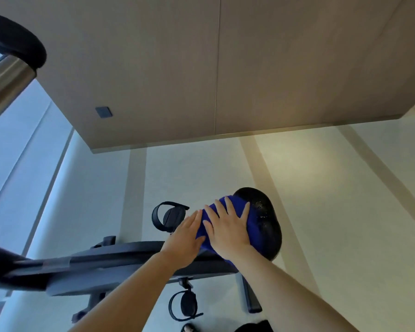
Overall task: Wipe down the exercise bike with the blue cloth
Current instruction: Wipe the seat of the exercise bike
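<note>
We have the blue cloth (252,227) draped over the black saddle (267,219) of the exercise bike (120,259), covering the saddle's near part while its far, rounded end shows bare and speckled with small bright spots. Our right hand (228,232) lies flat on top of the cloth, its grip spread, fingers straight and fanned apart, pressing the fabric onto the saddle. Our left hand (185,243) sits just beside it, its grip also uncurled, fingers straight and held together, the tips touching the cloth's edge where it hangs off the saddle. Both forearms are bare.

Below the hands the bike's dark frame runs across the view. One strapped pedal (170,216) shows beyond the frame and a second pedal (187,305) on our side of it. A dark stabiliser foot (250,295) rests on the pale floor (321,188). At the upper left, close to the camera, a padded handlebar (12,44) ends on a metal tube. A wood-panelled wall (177,68) with a small dark plate (103,112) stands behind.
</note>
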`<state>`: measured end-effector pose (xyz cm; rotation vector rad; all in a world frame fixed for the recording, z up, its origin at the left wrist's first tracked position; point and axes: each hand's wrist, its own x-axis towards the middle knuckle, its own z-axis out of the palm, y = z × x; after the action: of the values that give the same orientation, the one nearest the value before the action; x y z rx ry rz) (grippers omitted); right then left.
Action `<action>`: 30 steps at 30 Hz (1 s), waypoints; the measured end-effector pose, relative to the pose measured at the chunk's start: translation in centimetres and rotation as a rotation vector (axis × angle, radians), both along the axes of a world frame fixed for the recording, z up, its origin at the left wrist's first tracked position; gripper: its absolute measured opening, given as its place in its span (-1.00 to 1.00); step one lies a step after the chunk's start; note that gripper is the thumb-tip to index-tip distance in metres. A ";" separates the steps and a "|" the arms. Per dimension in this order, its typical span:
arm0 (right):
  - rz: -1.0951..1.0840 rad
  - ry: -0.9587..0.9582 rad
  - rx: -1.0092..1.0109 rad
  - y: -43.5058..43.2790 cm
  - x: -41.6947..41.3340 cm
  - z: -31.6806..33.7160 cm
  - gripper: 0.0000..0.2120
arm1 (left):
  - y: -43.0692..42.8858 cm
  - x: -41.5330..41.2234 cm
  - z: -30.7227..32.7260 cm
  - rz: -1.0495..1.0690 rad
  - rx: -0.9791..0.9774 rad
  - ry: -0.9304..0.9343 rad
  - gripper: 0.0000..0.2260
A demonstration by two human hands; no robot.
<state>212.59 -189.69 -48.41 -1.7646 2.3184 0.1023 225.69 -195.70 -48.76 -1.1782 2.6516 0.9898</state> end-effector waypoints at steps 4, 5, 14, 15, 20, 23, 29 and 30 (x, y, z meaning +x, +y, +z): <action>-0.004 0.046 -0.016 2.4 0.3 -1.2 -0.43 | 1.3 0.1 0.1 -0.119 -0.225 -0.143 -0.44; -0.020 0.037 -0.019 2.2 0.1 -1.2 -0.42 | 1.3 -0.2 0.2 -0.124 -0.247 -0.174 -0.44; 0.020 0.044 -0.161 -1.2 -1.7 -0.8 -0.53 | -1.7 -2.1 -1.6 -0.285 -0.256 -0.252 -0.53; -0.009 0.058 -0.165 -0.4 -1.4 -0.9 -0.53 | -1.1 -1.9 -1.1 -0.228 -0.224 -0.202 -0.51; -0.074 0.071 -0.164 2.9 -0.3 -2.1 -0.49 | 2.3 -1.4 -1.2 -0.164 -0.501 0.011 -0.38; -0.094 0.067 -0.184 0.3 -1.3 -1.7 -0.55 | 0.3 -2.4 -2.5 -0.157 -0.303 -0.108 -0.45; -0.120 0.054 -0.311 0.7 -1.5 -1.1 -0.76 | -0.4 -2.7 0.1 -0.170 -0.101 -0.014 -0.48; -0.130 0.054 -0.356 1.4 -1.4 -1.2 -0.75 | -0.1 -2.2 0.2 -0.155 -0.114 0.040 -0.49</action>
<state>211.17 -188.26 -49.60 -1.7701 2.6126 -0.3063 223.47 -195.78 -48.51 -0.9625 2.8130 0.8566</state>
